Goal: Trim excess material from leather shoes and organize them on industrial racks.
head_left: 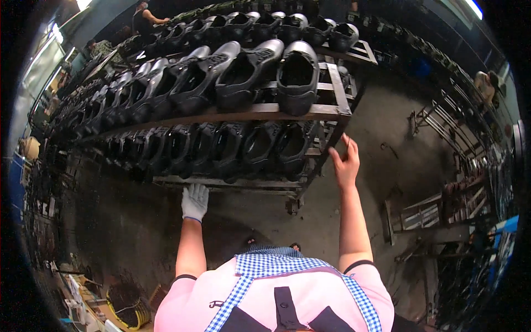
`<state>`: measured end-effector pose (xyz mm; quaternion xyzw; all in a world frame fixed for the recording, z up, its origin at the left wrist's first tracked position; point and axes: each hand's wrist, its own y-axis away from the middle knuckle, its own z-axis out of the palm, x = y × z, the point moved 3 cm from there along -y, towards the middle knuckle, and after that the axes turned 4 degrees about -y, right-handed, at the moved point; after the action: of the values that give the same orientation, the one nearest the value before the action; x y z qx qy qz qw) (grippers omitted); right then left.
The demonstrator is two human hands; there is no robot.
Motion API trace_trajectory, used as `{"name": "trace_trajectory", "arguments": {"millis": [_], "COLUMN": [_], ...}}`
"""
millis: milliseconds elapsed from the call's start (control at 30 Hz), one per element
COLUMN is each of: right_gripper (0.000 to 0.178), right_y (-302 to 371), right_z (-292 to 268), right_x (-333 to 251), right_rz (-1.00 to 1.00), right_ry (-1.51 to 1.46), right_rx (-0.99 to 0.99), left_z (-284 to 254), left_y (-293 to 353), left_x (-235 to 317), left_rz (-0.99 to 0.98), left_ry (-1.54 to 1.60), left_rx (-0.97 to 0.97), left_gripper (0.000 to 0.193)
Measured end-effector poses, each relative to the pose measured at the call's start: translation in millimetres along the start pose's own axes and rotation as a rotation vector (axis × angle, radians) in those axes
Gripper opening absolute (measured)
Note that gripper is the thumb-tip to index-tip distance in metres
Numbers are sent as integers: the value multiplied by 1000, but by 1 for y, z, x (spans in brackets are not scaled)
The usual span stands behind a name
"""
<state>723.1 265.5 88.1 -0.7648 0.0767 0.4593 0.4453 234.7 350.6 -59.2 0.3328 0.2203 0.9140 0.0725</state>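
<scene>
i can't read any words, numbers or signs from where i stand. there is a small dark mark [215,304] on the chest of the pink shirt [255,299], beside the checked strap, but it's too small to tell whether it is lettering or an emblem. i can make out no lettering on the black shoes [238,83] or on the metal rack [326,113] that carries them; the insides of the shoes are too dark to tell.
</scene>
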Motion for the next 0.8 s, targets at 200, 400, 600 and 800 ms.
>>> {"name": "trace_trajectory", "arguments": {"millis": [200, 400, 600, 800], "right_gripper": [27, 31, 35, 15], "right_y": [-36, -30, 23, 62], "right_z": [36, 30, 11, 6], "right_x": [3, -21, -29, -62], "right_rz": [98, 173, 127, 20], "right_ry": [132, 260, 359, 470], "right_rx": [62, 95, 144, 323], "left_z": [17, 21, -37, -20], "left_y": [-40, -95, -140, -171], "left_x": [72, 135, 175, 130], "left_rz": [156, 191, 556, 887], "left_ry": [94, 200, -929, -1630], "left_rx": [31, 73, -122, -245], "left_gripper": [62, 44, 47, 46]}}
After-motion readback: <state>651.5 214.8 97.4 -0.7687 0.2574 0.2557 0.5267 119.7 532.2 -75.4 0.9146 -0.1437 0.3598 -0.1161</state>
